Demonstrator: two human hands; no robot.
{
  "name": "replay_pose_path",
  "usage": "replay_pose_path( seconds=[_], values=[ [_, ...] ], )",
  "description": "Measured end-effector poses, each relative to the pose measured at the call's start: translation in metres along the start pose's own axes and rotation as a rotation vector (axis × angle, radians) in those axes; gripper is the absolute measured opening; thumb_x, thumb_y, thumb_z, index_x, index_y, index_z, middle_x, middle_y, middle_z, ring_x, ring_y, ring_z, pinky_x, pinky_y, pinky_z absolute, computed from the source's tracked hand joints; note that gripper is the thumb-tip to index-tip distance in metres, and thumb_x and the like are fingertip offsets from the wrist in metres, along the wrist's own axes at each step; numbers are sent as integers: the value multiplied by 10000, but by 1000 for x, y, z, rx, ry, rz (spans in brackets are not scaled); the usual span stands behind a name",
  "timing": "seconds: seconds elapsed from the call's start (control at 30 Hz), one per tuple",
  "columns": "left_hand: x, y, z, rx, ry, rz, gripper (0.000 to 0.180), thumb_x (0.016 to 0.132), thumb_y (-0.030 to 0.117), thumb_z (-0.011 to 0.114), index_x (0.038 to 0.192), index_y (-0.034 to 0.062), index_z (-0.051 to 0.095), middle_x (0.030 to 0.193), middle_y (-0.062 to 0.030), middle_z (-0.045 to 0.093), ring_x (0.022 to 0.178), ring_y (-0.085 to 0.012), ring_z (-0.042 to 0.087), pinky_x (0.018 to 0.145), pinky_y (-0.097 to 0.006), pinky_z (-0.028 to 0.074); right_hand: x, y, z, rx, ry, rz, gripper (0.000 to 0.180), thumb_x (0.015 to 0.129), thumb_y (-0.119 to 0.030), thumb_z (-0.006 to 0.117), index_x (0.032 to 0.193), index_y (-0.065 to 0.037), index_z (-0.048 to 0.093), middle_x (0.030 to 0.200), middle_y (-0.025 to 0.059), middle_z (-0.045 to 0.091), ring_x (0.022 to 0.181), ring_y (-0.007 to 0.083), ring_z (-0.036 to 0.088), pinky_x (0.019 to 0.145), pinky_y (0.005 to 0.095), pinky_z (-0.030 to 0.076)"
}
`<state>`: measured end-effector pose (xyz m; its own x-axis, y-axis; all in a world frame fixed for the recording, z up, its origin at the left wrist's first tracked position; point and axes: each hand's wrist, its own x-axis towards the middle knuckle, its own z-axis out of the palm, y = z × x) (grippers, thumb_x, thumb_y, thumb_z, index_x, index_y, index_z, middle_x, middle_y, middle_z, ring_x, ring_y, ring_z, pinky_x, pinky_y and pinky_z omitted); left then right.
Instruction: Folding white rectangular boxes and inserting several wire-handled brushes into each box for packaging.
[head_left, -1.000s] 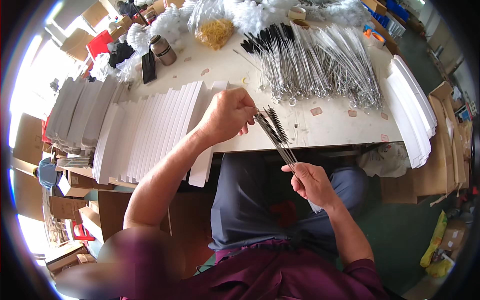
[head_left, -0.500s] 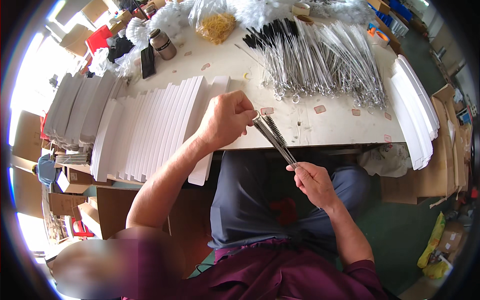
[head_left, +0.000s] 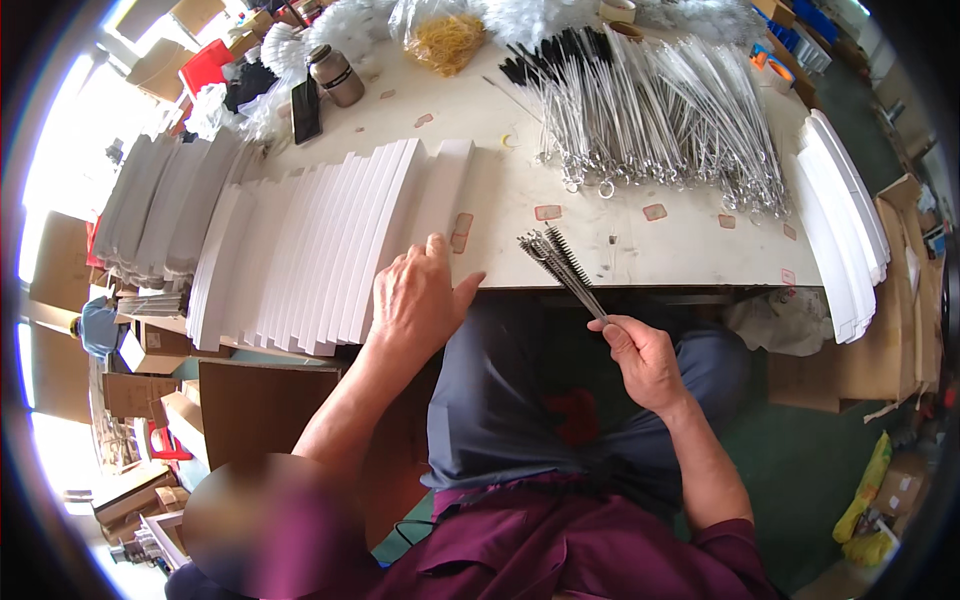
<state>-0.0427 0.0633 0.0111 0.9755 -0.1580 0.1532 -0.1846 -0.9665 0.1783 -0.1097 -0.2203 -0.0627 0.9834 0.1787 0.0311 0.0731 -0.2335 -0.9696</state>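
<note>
Down through the head camera, the right hand (head_left: 650, 362) is closed around a small bunch of brushes (head_left: 560, 265). It pinches their thin metal stems, just in front of the table (head_left: 690, 250). The dark bristly ends stick up and to the left, over the table's front edge.

The left hand (head_left: 418, 300) is open, with its back up and its thumb spread out to the side. It is at the near end of a long white box (head_left: 445, 185). I cannot tell if its fingers touch the box. Just left of that box, many more white boxes (head_left: 320, 240) lie side by side in a row.

Farther back on the table is a big pile of brushes (head_left: 660, 120), with shiny rings at the near ends. A gray bottle (head_left: 337, 75) stands beside a black phone (head_left: 306, 110) at the back left.
</note>
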Motion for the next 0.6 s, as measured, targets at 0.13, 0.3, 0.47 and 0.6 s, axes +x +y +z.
replay_pose_path(
  seconds=[0.13, 0.3, 0.47, 0.6],
  values=[
    [-2, -6, 17, 196, -191, -173, 598, 820, 352, 844, 1153, -58, 564, 1056, -232, 675, 986, -380, 701, 845, -473, 571, 0, -5, -3, -8, -10, 25, 263, 1091, -210, 568, 1118, 0, 725, 640, -54, 416, 595, 38, 357, 512, 253, 307],
    [2, -17, 33, 249, -181, -247, 628, 779, 311, 878, 1149, -71, 544, 1101, -227, 637, 1011, -371, 691, 869, -443, 578, -4, -2, -4, 62, -28, 48, 274, 1093, -213, 565, 1112, 10, 722, 649, -69, 397, 598, 28, 339, 513, 242, 288],
    [-3, -30, 38, 290, -141, -227, 399, 829, 122, 743, 1117, -62, 538, 1091, -243, 643, 1008, -397, 692, 892, -468, 568, -7, -1, -7, 99, -34, 79, 274, 1093, -214, 567, 1111, 11, 724, 650, -69, 402, 598, 34, 341, 516, 240, 293],
    [-6, -33, 32, 157, -162, -299, 282, 838, 68, 656, 1080, -32, 550, 1029, -257, 680, 967, -414, 707, 866, -482, 571, -6, -1, -7, 122, -39, 89, 277, 1095, -213, 562, 1110, 11, 724, 651, -70, 402, 598, 36, 340, 518, 239, 295]
  ],
)
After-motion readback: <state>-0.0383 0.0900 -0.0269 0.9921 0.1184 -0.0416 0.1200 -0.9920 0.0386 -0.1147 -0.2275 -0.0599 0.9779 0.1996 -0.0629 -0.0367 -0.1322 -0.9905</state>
